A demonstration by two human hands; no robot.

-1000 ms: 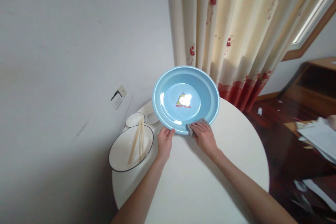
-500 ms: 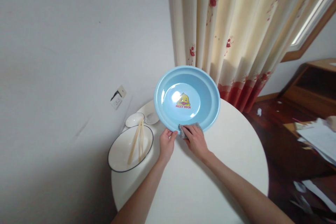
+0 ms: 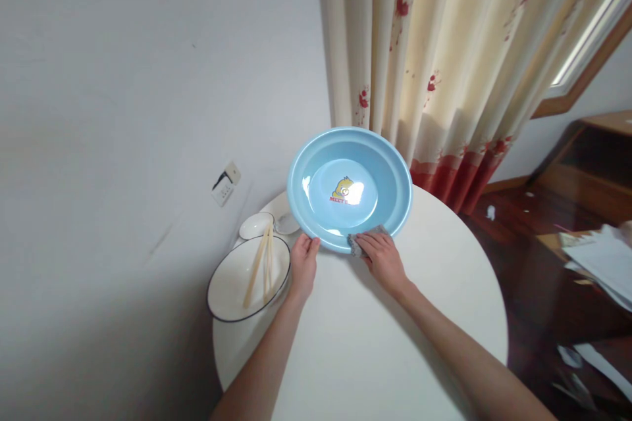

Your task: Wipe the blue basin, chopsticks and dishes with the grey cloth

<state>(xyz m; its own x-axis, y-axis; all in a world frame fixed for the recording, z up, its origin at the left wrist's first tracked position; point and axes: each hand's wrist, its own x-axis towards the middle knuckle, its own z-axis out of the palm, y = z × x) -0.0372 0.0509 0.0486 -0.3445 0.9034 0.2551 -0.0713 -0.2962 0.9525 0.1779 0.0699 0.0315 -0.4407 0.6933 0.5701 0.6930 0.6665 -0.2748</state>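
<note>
A light blue plastic basin (image 3: 390, 194) with a yellow duck print is tilted toward me above the white round table (image 3: 355, 335). My left hand (image 3: 304, 263) grips its near rim at the lower left, thumb on the inner side. In my right hand (image 3: 382, 256) is a grey cloth (image 3: 356, 247), pressed against the near rim to the right of my left hand. The fingers lie over the cloth and hide part of it. Glare covers part of the duck print.
Left of the basin stands a large white bowl (image 3: 230, 286) with a dark rim, with chopsticks (image 3: 257, 270) in it. Behind it are a small white dish (image 3: 255, 225) and another dish (image 3: 287, 223). A wall socket (image 3: 223, 191) and a curtain (image 3: 444, 79) are beyond the table.
My right hand and the cloth have slid right along the near rim. My left hand has shifted left on the rim, and the basin has turned slightly.
</note>
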